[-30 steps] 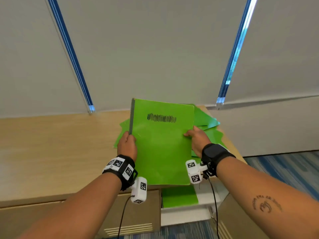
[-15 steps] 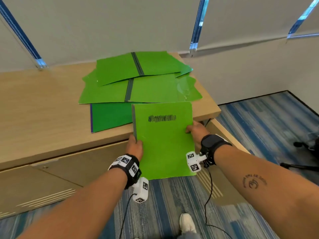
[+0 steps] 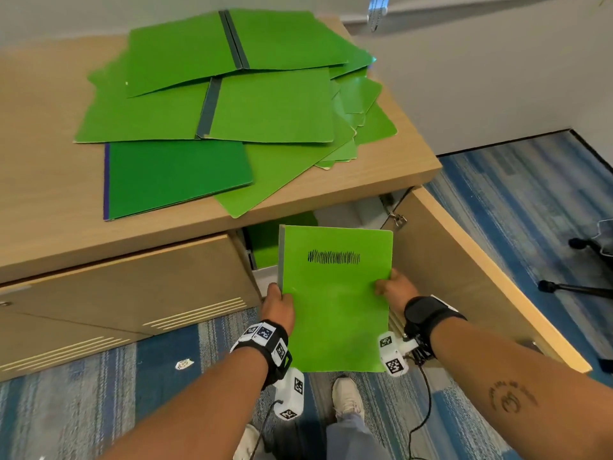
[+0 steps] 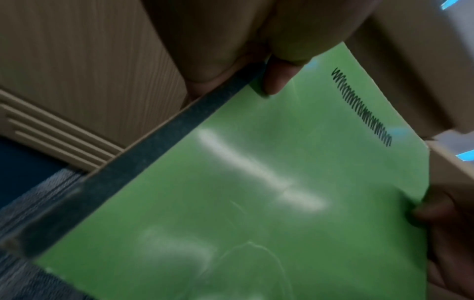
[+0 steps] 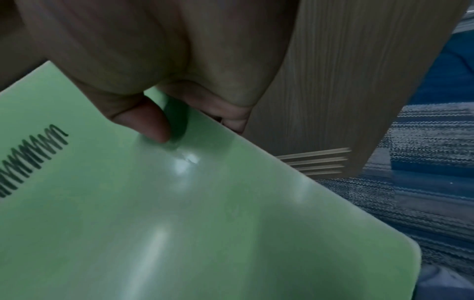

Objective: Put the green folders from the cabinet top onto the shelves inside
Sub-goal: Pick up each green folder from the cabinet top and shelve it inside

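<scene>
I hold a green folder with a black scribble and a dark grey spine in front of the open cabinet, below the wooden top. My left hand pinches its spine edge, thumb on the cover. At the opposite edge my right hand pinches it, thumb pressed on the cover. Several more green folders lie spread on the cabinet top. Another green folder shows inside the cabinet, behind the held one.
The cabinet's right door stands open toward me; the left door is closed. Blue striped carpet covers the floor, my shoes below. A tripod leg lies at far right.
The folder has come down from above the cabinet top to the front of the open compartment, both hands keeping their hold. The view tilted downward.
</scene>
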Motion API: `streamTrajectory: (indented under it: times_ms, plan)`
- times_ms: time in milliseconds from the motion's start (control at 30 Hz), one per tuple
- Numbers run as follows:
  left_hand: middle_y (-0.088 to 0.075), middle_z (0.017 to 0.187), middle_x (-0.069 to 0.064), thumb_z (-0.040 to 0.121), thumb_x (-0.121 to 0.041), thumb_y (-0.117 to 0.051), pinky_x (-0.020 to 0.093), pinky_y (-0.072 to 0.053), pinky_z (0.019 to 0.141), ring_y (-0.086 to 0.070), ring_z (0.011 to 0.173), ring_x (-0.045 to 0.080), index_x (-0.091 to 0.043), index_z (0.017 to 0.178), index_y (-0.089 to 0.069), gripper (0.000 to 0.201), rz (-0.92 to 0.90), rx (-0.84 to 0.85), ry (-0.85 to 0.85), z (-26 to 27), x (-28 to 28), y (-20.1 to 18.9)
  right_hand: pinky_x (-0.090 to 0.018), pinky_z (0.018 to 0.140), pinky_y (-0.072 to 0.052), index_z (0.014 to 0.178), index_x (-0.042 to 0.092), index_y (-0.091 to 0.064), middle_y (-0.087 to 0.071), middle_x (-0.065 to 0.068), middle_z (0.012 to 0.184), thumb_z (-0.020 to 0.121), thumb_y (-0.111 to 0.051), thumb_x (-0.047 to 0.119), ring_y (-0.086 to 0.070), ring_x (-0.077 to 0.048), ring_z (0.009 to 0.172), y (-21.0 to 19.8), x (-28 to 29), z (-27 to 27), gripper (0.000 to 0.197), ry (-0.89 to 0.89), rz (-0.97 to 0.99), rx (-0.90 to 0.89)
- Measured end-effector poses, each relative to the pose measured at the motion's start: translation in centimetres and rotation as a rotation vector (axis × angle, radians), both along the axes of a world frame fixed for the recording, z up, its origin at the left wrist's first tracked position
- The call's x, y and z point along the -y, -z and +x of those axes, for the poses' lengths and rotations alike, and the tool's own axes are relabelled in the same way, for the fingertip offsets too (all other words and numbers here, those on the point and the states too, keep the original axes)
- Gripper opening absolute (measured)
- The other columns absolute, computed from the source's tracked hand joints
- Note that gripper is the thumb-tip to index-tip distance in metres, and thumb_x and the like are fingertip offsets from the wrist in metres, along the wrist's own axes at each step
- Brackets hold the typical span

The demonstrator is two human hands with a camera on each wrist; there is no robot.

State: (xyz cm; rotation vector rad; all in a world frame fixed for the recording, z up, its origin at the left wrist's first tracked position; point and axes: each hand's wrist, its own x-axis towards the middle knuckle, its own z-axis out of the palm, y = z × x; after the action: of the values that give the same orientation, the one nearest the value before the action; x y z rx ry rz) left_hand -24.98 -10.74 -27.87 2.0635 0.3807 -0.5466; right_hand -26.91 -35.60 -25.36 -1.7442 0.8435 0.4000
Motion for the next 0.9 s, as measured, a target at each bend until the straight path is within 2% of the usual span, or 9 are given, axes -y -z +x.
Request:
streamTrajectory:
  times_ms: [100, 267, 333, 400, 500, 600, 733, 800, 900]
  plan:
    - [-0.039, 0.069, 0.006, 0.096, -0.012, -0.036, 0.03, -0.03, 0.053, -0.04, 0.059, 0.02, -0.008, 0.09, -0.039, 0.008, -0.021, -0.042, -0.025, 1.5, 0.6, 3.1, -0.038, 0.073, -0.049, 0.104, 0.006, -0.055, -0.063, -0.012, 0.086, 0.06, -0.058, 0.003, -0.057, -0.026, 0.075, 3.6, 1.0, 1.2, 0.045, 0.001, 0.031, -0.014]
    - [-0.034, 0.069, 0.007, 0.093, -0.006, -0.037, 0.032, -0.033, 0.062, -0.039, 0.069, 0.024, -0.009, 0.09, -0.036, 0.004, -0.069, -0.085, -0.186, 6.7, 1.2, 8.0, -0.035, 0.073, -0.049, 0.102, 0.004, -0.054, -0.062, -0.024, 0.103, 0.082, -0.051, -0.014, -0.056, -0.025, 0.083, 9.3, 1.3, 4.3, 0.027, -0.091, 0.025, -0.047]
    - [-0.044, 0.076, 0.012, 0.093, -0.004, -0.04, 0.029, -0.038, 0.066, -0.045, 0.072, 0.026, -0.004, 0.103, -0.043, 0.011, -0.068, -0.074, -0.215, 9.4, 1.1, 9.5, -0.034, 0.074, -0.048, 0.106, 0.009, -0.051, -0.059, -0.017, 0.101, 0.083, -0.048, -0.016, -0.056, -0.027, 0.086, 11.8, 1.1, 5.4, 0.034, -0.117, 0.018, -0.047]
    - [-0.059, 0.11, 0.019, 0.094, -0.009, -0.046, 0.033, -0.047, 0.083, -0.059, 0.094, 0.032, -0.007, 0.133, -0.042, 0.039, -0.039, -0.051, -0.182, 12.2, 1.0, 11.3, -0.034, 0.078, -0.049, 0.116, 0.011, -0.05, -0.06, -0.014, 0.106, 0.082, -0.045, -0.017, -0.059, -0.032, 0.097, 13.5, 0.8, 7.1, 0.044, -0.126, 0.002, -0.017]
    - [-0.033, 0.152, 0.015, 0.092, -0.019, -0.055, 0.035, -0.036, 0.108, -0.044, 0.132, 0.033, -0.016, 0.15, -0.024, 0.066, 0.003, 0.009, -0.15, 13.8, 0.5, 13.4, -0.028, 0.065, -0.049, 0.127, 0.009, -0.046, -0.059, -0.012, 0.11, 0.083, -0.041, -0.018, -0.059, -0.031, 0.097, 15.7, 0.0, 11.3, 0.052, -0.133, -0.05, 0.079]
    - [-0.012, 0.159, 0.009, 0.086, -0.019, -0.065, 0.026, -0.017, 0.115, -0.019, 0.145, 0.025, -0.017, 0.152, -0.019, 0.08, 0.12, 0.087, -0.045, 13.1, -0.1, 15.5, -0.037, 0.071, -0.057, 0.127, 0.015, -0.048, -0.065, -0.018, 0.108, 0.083, -0.043, -0.014, -0.065, -0.038, 0.09, 17.6, -1.2, 15.8, 0.053, -0.176, -0.082, 0.131]
    - [0.001, 0.161, 0.0, 0.086, -0.017, -0.065, 0.022, -0.007, 0.117, -0.005, 0.149, 0.018, -0.021, 0.153, -0.012, 0.085, 0.163, 0.159, 0.137, 11.6, -0.1, 17.9, -0.013, 0.04, -0.039, 0.13, 0.014, -0.048, -0.061, -0.011, 0.096, 0.086, -0.047, -0.01, -0.05, -0.021, 0.058, 20.0, -2.2, 20.7, 0.049, -0.301, -0.207, 0.162]
    - [0.004, 0.161, -0.001, 0.087, -0.017, -0.062, 0.024, -0.002, 0.117, 0.003, 0.149, 0.018, -0.02, 0.153, -0.01, 0.084, 0.245, 0.202, 0.255, 11.7, -0.3, 18.5, -0.013, 0.049, -0.041, 0.132, 0.005, -0.05, -0.064, -0.013, 0.106, 0.086, -0.044, -0.014, -0.056, -0.026, 0.068, 20.9, -2.8, 22.2, 0.051, -0.342, -0.248, 0.193]
    - [0.006, 0.161, 0.003, 0.089, -0.017, -0.056, 0.031, 0.004, 0.119, 0.011, 0.148, 0.02, -0.019, 0.153, -0.007, 0.081, 0.339, 0.234, 0.409, 12.3, -0.2, 18.7, -0.02, 0.084, -0.047, 0.132, 0.001, -0.052, -0.059, -0.021, 0.126, 0.091, -0.043, -0.003, -0.058, -0.035, 0.112, 21.3, -3.4, 23.3, 0.042, -0.417, -0.355, 0.106]
